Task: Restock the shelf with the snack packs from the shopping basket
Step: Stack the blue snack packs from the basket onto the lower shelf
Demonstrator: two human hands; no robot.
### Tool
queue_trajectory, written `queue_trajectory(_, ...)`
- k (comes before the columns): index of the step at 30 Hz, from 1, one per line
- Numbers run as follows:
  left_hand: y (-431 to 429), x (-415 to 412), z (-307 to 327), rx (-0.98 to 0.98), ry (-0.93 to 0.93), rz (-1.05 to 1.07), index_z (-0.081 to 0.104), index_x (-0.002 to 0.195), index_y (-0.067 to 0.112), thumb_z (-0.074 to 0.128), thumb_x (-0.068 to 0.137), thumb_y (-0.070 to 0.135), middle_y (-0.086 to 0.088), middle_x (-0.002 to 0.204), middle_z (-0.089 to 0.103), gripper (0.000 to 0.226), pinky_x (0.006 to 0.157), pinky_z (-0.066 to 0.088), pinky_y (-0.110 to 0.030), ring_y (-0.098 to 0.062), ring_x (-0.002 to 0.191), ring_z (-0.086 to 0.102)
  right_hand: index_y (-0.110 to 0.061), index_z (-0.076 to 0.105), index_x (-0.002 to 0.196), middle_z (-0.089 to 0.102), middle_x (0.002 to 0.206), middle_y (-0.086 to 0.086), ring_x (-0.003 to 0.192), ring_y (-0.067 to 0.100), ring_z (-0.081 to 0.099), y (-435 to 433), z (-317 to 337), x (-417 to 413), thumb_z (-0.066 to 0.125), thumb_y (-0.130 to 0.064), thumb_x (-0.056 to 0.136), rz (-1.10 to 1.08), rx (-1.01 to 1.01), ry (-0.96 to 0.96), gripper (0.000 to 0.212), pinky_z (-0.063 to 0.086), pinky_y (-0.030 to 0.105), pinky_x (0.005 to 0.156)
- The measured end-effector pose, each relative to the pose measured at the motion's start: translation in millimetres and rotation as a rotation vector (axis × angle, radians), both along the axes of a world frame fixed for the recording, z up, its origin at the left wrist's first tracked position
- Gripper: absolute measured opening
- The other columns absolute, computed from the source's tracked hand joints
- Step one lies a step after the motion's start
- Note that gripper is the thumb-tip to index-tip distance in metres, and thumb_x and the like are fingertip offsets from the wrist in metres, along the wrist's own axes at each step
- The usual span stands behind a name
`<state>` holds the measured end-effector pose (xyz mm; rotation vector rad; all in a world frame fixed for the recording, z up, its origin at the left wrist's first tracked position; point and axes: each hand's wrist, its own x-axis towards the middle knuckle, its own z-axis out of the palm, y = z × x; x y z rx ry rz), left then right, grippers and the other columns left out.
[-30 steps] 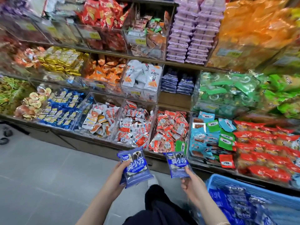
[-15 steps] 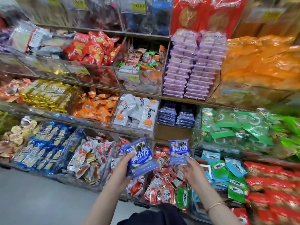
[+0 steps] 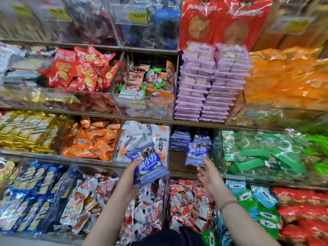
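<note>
I am gripping a blue snack pack in my left hand, fingers curled round its left edge. My right hand is pinching a second pack by its bottom edge, upright before the matching stack on the shelf.

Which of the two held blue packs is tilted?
The left pack in the left hand leans sideways; the right pack in the right hand stands upright.

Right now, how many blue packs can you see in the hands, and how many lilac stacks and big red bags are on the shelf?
Blue packs seen in hands: 2 (tilted blue pack, left hand; upright blue pack, right hand)
Lilac stacks: 2
Big red bags: 2
Total: 6
</note>
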<state>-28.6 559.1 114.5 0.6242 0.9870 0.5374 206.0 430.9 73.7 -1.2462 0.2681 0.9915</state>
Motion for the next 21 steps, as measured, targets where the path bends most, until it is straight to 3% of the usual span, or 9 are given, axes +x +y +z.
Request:
queue_trajectory(4,19,8,-5,-0.004,-0.024,-0.022,0.06,0.119,0.012,0.058,0.092,0.028,-0.011,0.104,0.072,0.031,0.069,0.054,-0.036,-0.028,0.085,0.069,-0.021,0.044,0.135,0.053,0.107,-0.002,0.065,0.01,0.048,38,6,23,0.05,-0.023,0.097,-0.102,0.034,0.067,0.038,0.034,0.023,0.051)
queue_trajectory(7,29,13,-11,-0.012,-0.029,-0.036,0.058,0.121,0.011,0.057,0.093,0.028,-0.013,0.108,0.071,0.033,0.075,0.054,-0.039,-0.03,0.092,0.068,-0.019,0.04,0.139,0.044,0.131,0.004,0.073,0.01,0.049,64,10,41,0.046,-0.022,0.099,-0.188,0.058,0.1,0.04,0.037,0.022,0.057)
queue_trajectory(10,35,16,-18,-0.028,-0.029,-0.036,0.058,0.123,0.012,0.056,0.093,0.027,-0.015,0.113,0.07,0.033,0.085,0.053,-0.044,-0.032,0.101,0.067,-0.012,0.039,0.141,0.032,0.147,0.01,0.113,0.016,0.053,77,7,53,0.045,-0.02,0.099,-0.299,0.09,0.165,0.043,0.047,0.023,0.086)
queue_trajectory(12,38,17,-24,-0.052,-0.006,-0.038,0.058,0.123,0.013,0.057,0.092,0.029,-0.014,0.116,0.069,0.035,0.093,0.048,-0.048,-0.033,0.107,0.064,-0.01,0.038,0.141,0.033,0.149,0.011,0.132,0.019,0.043,80,3,58,0.045,-0.017,0.1,-0.373,0.124,0.191,0.043,0.04,0.021,0.103)
queue_trajectory(15,43,16,-34,-0.064,0.042,-0.056,0.06,0.122,0.016,0.06,0.09,0.031,-0.012,0.119,0.067,0.035,0.098,0.046,-0.048,-0.033,0.113,0.061,-0.005,0.037,0.141,0.037,0.147,0.012,0.133,0.02,0.042,78,-4,62,0.043,-0.013,0.1,-0.484,0.229,0.224,0.043,0.036,0.022,0.108)
queue_trajectory(18,45,17,-42,0.0,0.097,-0.076,0.061,0.116,0.015,0.059,0.092,0.027,-0.013,0.125,0.062,0.027,0.098,0.047,-0.052,-0.032,0.111,0.06,-0.002,0.036,0.141,0.041,0.143,0.012,0.132,0.02,0.043,73,-8,60,0.044,-0.011,0.099,-0.445,0.212,0.183,0.043,0.038,0.025,0.107)
queue_trajectory(21,46,17,-47,-0.023,0.092,-0.024,0.053,0.127,0.012,0.068,0.08,0.039,-0.015,0.129,0.058,0.056,0.098,0.046,-0.05,-0.031,0.113,0.058,-0.001,0.044,0.131,0.051,0.123,0.014,0.122,0.023,0.053,70,-15,50,0.046,-0.006,0.098,-0.32,-0.004,0.048,0.034,0.046,0.029,0.099)
